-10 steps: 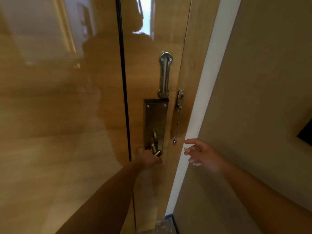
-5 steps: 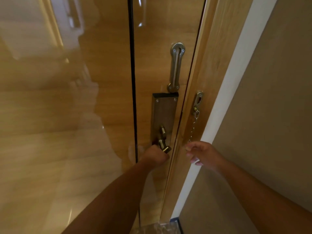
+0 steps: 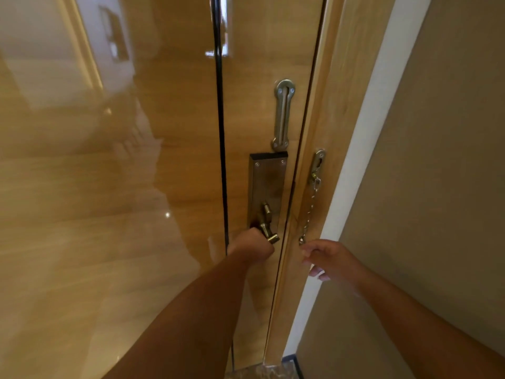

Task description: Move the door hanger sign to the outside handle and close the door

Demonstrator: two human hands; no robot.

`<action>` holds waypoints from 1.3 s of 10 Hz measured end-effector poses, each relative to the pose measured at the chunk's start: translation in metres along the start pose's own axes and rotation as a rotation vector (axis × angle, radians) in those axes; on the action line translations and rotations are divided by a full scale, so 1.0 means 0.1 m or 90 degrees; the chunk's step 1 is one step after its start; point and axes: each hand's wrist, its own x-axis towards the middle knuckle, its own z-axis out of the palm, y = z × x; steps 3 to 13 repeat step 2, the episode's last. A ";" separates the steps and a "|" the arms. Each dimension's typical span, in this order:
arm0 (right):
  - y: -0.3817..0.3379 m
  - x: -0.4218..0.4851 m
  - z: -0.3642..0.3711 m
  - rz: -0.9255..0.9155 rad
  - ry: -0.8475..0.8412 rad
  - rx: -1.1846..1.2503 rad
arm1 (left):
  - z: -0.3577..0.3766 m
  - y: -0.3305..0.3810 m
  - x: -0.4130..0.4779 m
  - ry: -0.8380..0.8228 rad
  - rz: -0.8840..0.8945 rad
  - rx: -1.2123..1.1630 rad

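The glossy wooden door point(image 3: 259, 64) sits almost flush in its frame point(image 3: 314, 214), with only a thin dark gap along its right edge. My left hand point(image 3: 250, 244) is closed around the brass inside handle point(image 3: 269, 231), which sticks out of a dark metal lock plate point(image 3: 266, 184). My right hand point(image 3: 332, 258) hovers by the frame, fingers loosely curled and holding nothing, just below the dangling security chain point(image 3: 308, 212). The door hanger sign is nowhere in view.
A metal chain-slide guide point(image 3: 284, 116) is screwed to the door above the lock plate. The chain's anchor point(image 3: 318, 162) is on the frame. A white trim strip point(image 3: 369, 132) and a beige wall point(image 3: 442, 173) stand to the right. A shiny wooden panel point(image 3: 95, 187) fills the left.
The door has swung further into its frame, narrowing the gap. My left hand stayed on the handle. My right hand moved closer to the frame under the chain, fingers curling.
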 end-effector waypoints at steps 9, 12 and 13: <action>0.03 -0.43 -0.15 -0.033 0.004 -0.073 | -0.41 0.04 -0.42 0.100 0.129 0.177; 0.03 -0.43 -0.15 -0.033 0.004 -0.073 | -0.41 0.04 -0.42 0.100 0.129 0.177; 0.03 -0.43 -0.15 -0.033 0.004 -0.073 | -0.41 0.04 -0.42 0.100 0.129 0.177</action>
